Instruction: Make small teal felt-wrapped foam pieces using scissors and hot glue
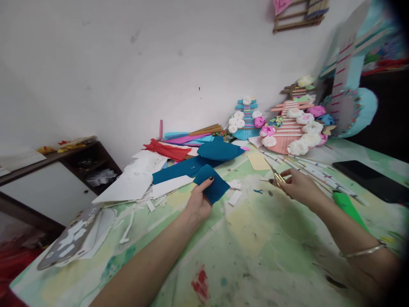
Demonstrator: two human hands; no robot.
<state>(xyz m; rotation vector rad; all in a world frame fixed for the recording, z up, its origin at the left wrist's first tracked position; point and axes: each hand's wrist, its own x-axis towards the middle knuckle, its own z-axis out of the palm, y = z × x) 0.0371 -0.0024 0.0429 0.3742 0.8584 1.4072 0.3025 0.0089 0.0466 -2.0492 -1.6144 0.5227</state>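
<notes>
My left hand [200, 199] pinches a dark blue paper piece [213, 186], thumb on top and fingers beneath. It is roughly square and held just above the table. Off to the right, my right hand [297, 187] is closed around gold-handled scissors [280, 176], their blades pointing up and away toward a cream card [258, 162]. Behind my left hand lie a long dark blue strip [179, 169] and a dark blue rounded cutout [220, 149]. Small white scraps [235, 198] rest beside the held piece, and a tiny blue scrap [258, 191] lies between my hands.
White sheets [128, 185] and red crepe paper [166, 150] are piled at the back left. Instrument-shaped crafts with paper flowers [294, 132] stand against the wall. Rolled paper sticks [322, 175], a black phone [370, 181] and a green tool [349, 209] lie to the right.
</notes>
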